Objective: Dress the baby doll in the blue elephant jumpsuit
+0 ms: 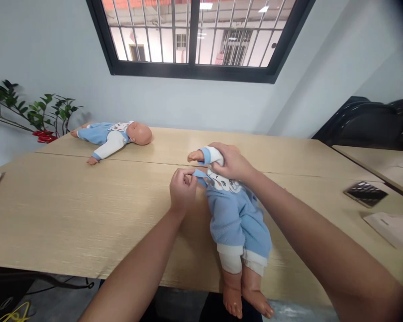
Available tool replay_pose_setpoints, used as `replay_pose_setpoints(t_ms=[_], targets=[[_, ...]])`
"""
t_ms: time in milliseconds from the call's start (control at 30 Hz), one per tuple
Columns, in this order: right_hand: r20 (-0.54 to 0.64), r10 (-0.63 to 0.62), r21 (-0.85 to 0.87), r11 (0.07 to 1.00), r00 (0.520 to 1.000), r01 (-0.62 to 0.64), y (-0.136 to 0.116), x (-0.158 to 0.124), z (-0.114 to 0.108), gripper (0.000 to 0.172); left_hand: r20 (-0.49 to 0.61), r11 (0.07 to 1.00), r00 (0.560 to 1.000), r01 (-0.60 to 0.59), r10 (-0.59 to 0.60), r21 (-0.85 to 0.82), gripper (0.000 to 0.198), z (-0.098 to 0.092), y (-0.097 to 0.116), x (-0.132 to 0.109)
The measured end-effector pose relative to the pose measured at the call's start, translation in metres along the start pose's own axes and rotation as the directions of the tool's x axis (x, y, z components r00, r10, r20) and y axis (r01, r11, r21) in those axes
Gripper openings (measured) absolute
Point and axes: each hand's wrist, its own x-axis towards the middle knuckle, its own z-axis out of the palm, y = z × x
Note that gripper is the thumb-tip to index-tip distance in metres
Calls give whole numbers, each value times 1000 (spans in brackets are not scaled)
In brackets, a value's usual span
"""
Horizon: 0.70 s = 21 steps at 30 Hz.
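- Doll (240, 214): on its back on the table (87, 214), feet (233, 297) overhanging the near side, presumably to bring its chest (225, 182) within my reach.
- My left hand (183, 190): fingertips pinched on a blue flap (200, 173), seemingly to keep it taut.
- My right hand (233, 163): fingers curled around the white sleeve (215, 155), apparently steadying the raised arm (196, 156).

A plastic baby doll in a blue-and-white fabric outfit (240, 214) lies on a pale wood-grain table (104, 214), its feet (233, 297) past the near edge. Behind and left of this near doll lies a second plastic doll in blue and white (116, 135); farther left is a green leafy plant (36, 116). Right of the near doll are a black rectangular phone (366, 193) and a flat white object (392, 228); well behind it, a black-framed window (194, 38).
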Motion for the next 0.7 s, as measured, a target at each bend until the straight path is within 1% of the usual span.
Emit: replay_pose_setpoints(t_ms=[67,100,167,200,300,467,633,700], targets=[[55,-28,-58,998,998,31,-2,0,-11,65,-13,1000,1000,-24,23,-19,7,-2,2,-1],[104,-34,-90,995,994,44,-3,0,-17,65,-17,999,999,-34,34,-32,7,-2,4,-1],[201,-10,-148,988,980,41,-6,0,-27,59,-25,997,998,-54,53,-56,6,-3,6,-2],[230,12,-168,985,973,28,-7,1,-31,56,-30,996,998,-62,61,-62,5,-4,7,-2],[277,53,-181,983,959,-2,-10,2,-38,51,-47,995,996,-76,73,-70,5,-5,9,-2],[393,4,-116,992,919,46,-13,3,-38,44,-71,989,997,-3,-8,-149,6,-3,6,-2],[461,-40,-67,995,887,80,-16,6,-31,43,-23,951,998,41,-51,-307,12,1,6,-2],[490,-54,0,998,870,62,-19,7,-27,44,14,939,998,66,-65,-337,12,1,4,-1]])
